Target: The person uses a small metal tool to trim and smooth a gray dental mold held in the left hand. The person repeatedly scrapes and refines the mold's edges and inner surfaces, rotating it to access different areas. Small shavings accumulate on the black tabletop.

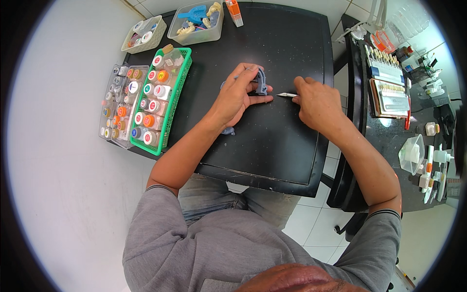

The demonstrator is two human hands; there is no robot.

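My left hand [235,95] is closed around a grey-blue dental arch model [261,82], held above the black table [272,141]. Its curved outer side faces up and to the right; my fingers and palm cover the rest. In my right hand [318,100] a small pointed knife [287,95] is gripped, its blade aimed left at the model with a short gap between them. Another grey-blue piece [228,131] lies on the table under my left wrist, mostly hidden. A bit of the same colour also shows behind my left hand.
A green basket [173,112] of several capped jars stands at the left, beside a clear rack of jars [116,104]. At the back are a plastic tub [210,35] of casts and a blue impression tray, and an orange-white box [234,13]. Shade guides [391,92] lie on the right bench.
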